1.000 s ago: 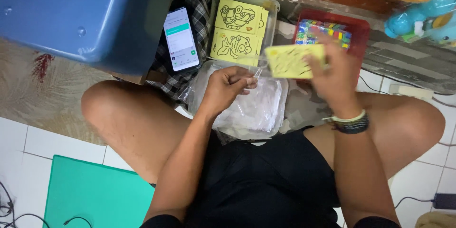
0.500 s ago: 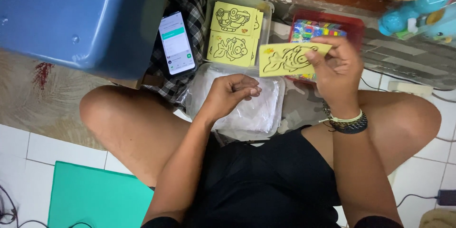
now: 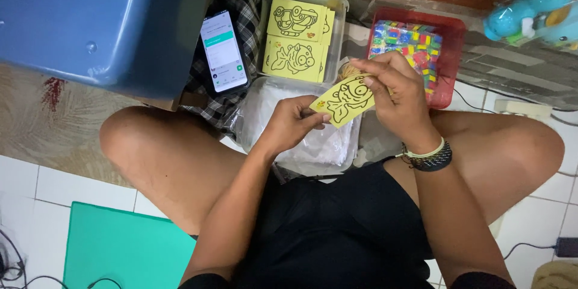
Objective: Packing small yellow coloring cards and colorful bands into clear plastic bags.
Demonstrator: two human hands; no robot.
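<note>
Both hands pinch the yellow card (image 3: 344,100), its long axis running from 8 to 2 o'clock: left hand (image 3: 290,121) at its lower end, right hand (image 3: 394,93) at its upper. At 11 o'clock sits a clear tub (image 3: 338,36) of cards, at 2 o'clock a red tray (image 3: 453,54).

Home interior, floor-level craft corner. White tiled floor (image 3: 36,186) at 8 o'clock, patterned mat (image 3: 54,126) at 9. Blue plastic tub (image 3: 102,18) at 10, phone (image 3: 223,52) on checked cloth (image 3: 241,0) at 11, clear bin of yellow picture cards (image 3: 298,39) at 12, plush toys (image 3: 530,0) at 1, teal mat (image 3: 120,250) at 7.
</note>
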